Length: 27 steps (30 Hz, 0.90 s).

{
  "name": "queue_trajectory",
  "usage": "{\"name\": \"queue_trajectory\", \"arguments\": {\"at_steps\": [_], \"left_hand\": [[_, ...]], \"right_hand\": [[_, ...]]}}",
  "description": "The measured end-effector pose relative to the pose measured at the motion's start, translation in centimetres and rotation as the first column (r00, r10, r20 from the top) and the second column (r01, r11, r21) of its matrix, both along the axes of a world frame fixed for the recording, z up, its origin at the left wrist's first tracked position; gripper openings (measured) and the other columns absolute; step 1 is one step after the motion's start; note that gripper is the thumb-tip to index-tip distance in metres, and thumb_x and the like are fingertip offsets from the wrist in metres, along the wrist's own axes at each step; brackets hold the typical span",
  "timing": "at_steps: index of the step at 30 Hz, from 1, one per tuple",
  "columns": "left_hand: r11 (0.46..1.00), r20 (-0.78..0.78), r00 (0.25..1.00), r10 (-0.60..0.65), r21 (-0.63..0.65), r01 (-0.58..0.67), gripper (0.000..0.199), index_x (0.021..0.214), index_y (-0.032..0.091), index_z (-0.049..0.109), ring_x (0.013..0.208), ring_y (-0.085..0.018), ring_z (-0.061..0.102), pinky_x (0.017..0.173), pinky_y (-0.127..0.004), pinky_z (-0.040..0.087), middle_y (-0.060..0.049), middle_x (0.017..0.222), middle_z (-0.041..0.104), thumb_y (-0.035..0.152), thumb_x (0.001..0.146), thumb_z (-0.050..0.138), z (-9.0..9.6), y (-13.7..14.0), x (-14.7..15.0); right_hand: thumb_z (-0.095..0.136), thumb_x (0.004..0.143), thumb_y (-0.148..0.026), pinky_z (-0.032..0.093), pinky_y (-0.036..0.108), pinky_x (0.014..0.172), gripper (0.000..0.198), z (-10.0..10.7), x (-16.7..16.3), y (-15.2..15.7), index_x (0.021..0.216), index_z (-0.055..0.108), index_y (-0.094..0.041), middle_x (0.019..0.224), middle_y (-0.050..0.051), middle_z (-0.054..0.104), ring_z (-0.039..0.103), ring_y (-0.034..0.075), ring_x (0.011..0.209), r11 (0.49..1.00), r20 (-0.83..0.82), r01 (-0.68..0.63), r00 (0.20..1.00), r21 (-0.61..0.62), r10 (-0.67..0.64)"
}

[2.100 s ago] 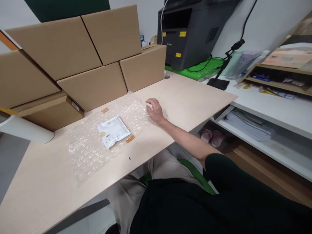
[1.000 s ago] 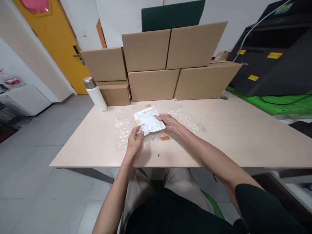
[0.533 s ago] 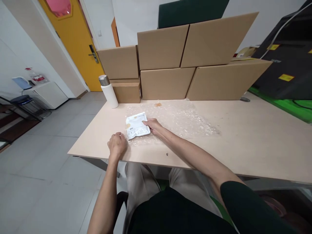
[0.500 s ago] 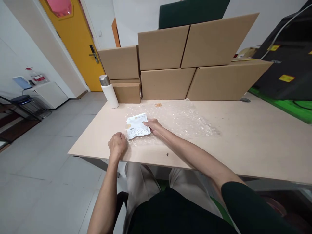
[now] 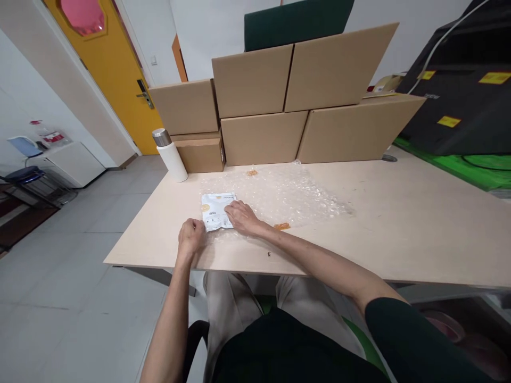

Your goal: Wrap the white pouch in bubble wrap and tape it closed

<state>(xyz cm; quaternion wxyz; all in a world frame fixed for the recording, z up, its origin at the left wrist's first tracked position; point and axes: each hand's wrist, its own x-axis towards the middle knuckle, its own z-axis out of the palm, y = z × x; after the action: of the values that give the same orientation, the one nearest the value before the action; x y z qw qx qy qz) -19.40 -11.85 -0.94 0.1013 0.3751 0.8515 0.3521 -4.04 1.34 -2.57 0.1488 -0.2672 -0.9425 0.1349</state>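
Observation:
A white packet [image 5: 215, 210] with small print and pale yellow marks lies on the left end of a clear sheet of bubble wrap [image 5: 287, 194]. My right hand [image 5: 243, 217] rests palm down on the packet's right side, its fingers stretched over it. Beside the packet's lower left corner, my left hand [image 5: 192, 236] is closed at the wrap's left edge, thumb and fingers pinched together. The wrap between those fingertips is mostly hidden. Orange print or tape marks [image 5: 281, 226] show on the wrap.
Brown cardboard boxes [image 5: 261, 139] stand stacked along the back of the wooden table [image 5: 399, 229]. A white bottle with a metal cap [image 5: 171, 159] is at the back left. On the right sits a black machine [image 5: 447, 117] on a green surface.
The packet, held up in my right hand before, now lies flat on the wrap. My right hand has turned palm down over it. My left hand stays by the wrap's edge.

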Motion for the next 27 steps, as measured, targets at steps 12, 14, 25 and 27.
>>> {"name": "queue_trajectory", "arguments": {"at_steps": [12, 14, 25, 27], "left_hand": [[0.763, 0.193, 0.902, -0.386, 0.616, 0.195, 0.048, 0.129, 0.021, 0.037, 0.107, -0.019, 0.063, 0.093, -0.033, 0.048, -0.012, 0.12, 0.062, 0.049, 0.093, 0.052, 2.8, 6.1, 10.7], [0.762, 0.175, 0.871, -0.46, 0.581, 0.285, 0.049, 0.133, 0.02, 0.037, 0.118, -0.021, 0.06, 0.1, -0.037, 0.045, -0.015, 0.129, 0.06, 0.05, 0.096, 0.045, 2.5, 7.3, 12.3], [0.755, -0.208, 0.76, -0.616, 0.119, 0.645, 0.047, 0.109, 0.019, 0.068, 0.133, -0.029, 0.049, 0.112, -0.048, 0.033, -0.016, 0.125, 0.065, 0.047, 0.099, 0.032, -0.8, 9.5, 14.8], [0.743, -0.242, 0.733, -0.635, 0.066, 0.666, 0.047, 0.111, 0.018, 0.069, 0.136, -0.03, 0.046, 0.115, -0.051, 0.029, -0.017, 0.131, 0.063, 0.048, 0.098, 0.035, -1.4, 9.6, 14.8]], "right_hand": [[0.049, 0.088, -0.015, 0.046, 0.021, 0.069, 0.023, 1.7, 4.2, 2.0, 0.097, 0.069, -0.017, 0.078, 0.0, 0.067, 0.059, 0.012, 0.072, 0.639, -0.467, -0.152, 0.808, -0.754, -0.358], [0.052, 0.083, -0.012, 0.039, 0.019, 0.052, 0.017, 1.6, 5.2, 2.6, 0.088, 0.067, -0.017, 0.058, -0.004, 0.057, 0.049, 0.009, 0.051, 0.422, -0.393, -0.172, 0.759, -0.89, -0.519], [0.056, 0.075, -0.005, 0.053, 0.03, 0.063, 0.01, 1.5, 12.7, 3.8, 0.076, 0.059, -0.014, 0.056, 0.0, 0.056, 0.059, 0.016, 0.055, 0.128, -0.234, -0.197, 0.769, -0.972, -0.595], [0.054, 0.075, -0.004, 0.053, 0.033, 0.07, 0.013, 1.7, 13.9, 3.8, 0.077, 0.061, -0.014, 0.063, 0.004, 0.062, 0.063, 0.019, 0.064, 0.349, -0.208, 0.01, 0.787, -0.937, -0.581]]}}
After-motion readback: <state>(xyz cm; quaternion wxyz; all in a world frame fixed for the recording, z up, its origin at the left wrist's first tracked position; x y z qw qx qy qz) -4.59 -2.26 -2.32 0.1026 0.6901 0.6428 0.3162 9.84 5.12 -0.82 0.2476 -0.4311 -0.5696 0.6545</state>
